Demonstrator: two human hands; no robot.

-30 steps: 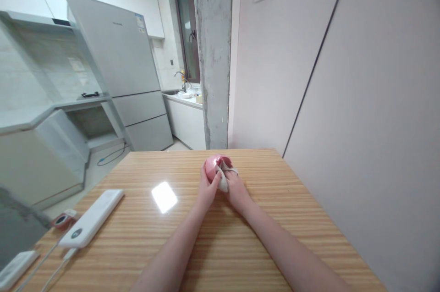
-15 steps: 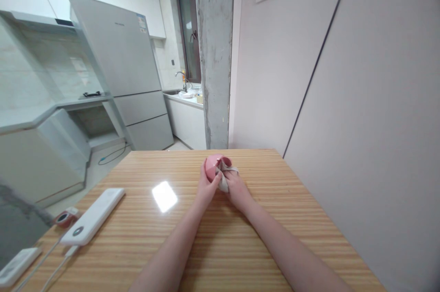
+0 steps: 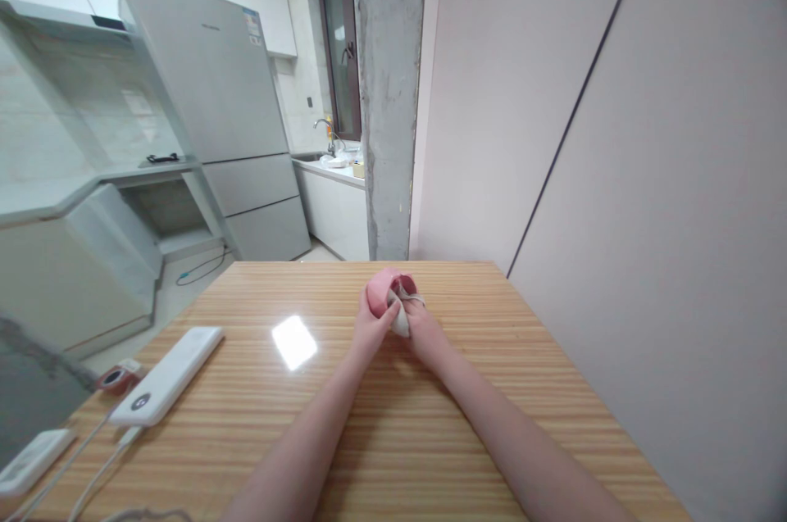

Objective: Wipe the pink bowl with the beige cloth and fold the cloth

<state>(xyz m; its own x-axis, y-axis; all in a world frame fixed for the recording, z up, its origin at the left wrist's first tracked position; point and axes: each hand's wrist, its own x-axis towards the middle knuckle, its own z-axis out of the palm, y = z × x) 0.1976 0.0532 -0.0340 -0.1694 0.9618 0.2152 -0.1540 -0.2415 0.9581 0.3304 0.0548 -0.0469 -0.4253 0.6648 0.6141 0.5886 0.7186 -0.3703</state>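
Pink cup [image 3: 382, 293] gripped in left hand [image 3: 369, 328] (cloth [image 3: 399, 319] in right hand [image 3: 424, 333]).

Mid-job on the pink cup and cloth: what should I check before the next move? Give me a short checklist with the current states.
1. Left hand gripping the pink cup: ok.
2. Right hand holding the cloth at the cup's mouth: ok.
3. Cup well in from the edges of the table: ok.
4. Power bank lying apart from both hands: ok.
5. Inside of the cup clean and dry: cannot tell.
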